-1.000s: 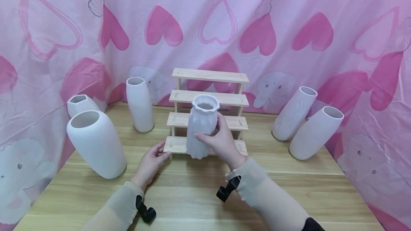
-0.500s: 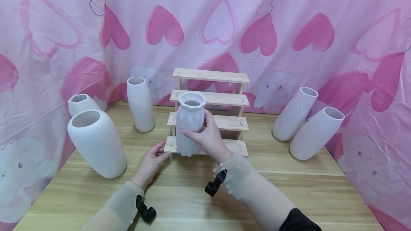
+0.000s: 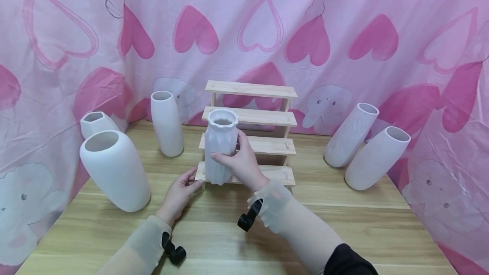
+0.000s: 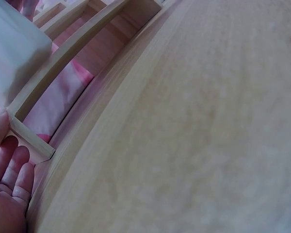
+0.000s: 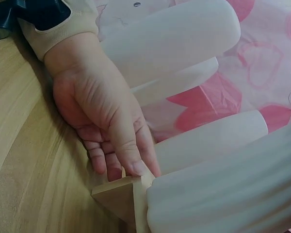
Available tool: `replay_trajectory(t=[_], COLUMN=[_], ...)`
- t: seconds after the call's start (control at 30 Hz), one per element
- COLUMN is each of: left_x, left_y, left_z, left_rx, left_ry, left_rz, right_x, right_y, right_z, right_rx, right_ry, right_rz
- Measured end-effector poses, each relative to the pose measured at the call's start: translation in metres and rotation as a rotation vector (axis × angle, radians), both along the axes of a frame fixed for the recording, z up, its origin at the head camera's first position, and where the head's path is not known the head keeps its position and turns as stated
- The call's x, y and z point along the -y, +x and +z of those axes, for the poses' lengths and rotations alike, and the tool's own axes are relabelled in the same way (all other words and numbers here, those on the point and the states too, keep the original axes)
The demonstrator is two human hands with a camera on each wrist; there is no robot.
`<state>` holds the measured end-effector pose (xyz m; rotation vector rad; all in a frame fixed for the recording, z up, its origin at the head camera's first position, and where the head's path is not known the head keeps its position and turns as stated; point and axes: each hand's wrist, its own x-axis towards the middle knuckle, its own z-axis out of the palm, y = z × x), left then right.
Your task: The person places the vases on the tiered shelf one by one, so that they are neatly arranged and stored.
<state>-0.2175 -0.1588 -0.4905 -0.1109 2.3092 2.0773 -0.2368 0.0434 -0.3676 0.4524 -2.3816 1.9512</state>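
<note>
My right hand (image 3: 243,162) holds a white fluted vase (image 3: 219,150) with a scalloped rim, thumb on its front and fingers round its right side. The vase stands upright at the left part of the lowest step of a pale wooden four-step display stand (image 3: 269,175). Its base overlaps the step's front edge; whether it bears its full weight there I cannot tell. My left hand (image 3: 178,194) pinches the left end of that step between thumb and fingers. The right wrist view shows this left hand (image 5: 99,104) at the stand's corner, close to the vase's base (image 5: 184,199).
On the left of the wooden table (image 3: 225,232) stand a wide oval vase (image 3: 116,173), a faceted vase (image 3: 97,125) partly behind it, and a tall vase (image 3: 167,126). Two more vases, one textured (image 3: 349,137) and one smooth (image 3: 376,158), stand right. A pink heart-patterned curtain (image 3: 259,24) hangs behind.
My right hand has moved left with the fluted vase, from the middle of the lowest step to its left part. My left hand has stayed at the step's end.
</note>
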Motion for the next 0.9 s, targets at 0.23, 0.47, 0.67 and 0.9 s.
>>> replay_trajectory(t=[0.23,0.47,0.67,0.9], left_x=[-0.002,-0.001,-0.001,-0.002], left_y=[0.002,0.000,0.000,0.000], left_z=[0.004,-0.001,0.000,0.002], left_rx=[-0.007,-0.019,-0.020,-0.011], left_ry=[0.033,0.031,0.033,0.026], left_rz=[-0.002,0.001,0.003,0.011], right_x=[0.002,0.004,0.006,0.009], right_y=[0.005,-0.004,-0.005,-0.006], right_z=[0.007,-0.004,-0.005,-0.007], right_rx=[0.011,0.000,-0.024,-0.037], right_ry=[0.001,-0.007,-0.015,-0.008], right_rz=[0.012,-0.001,0.010,0.014])
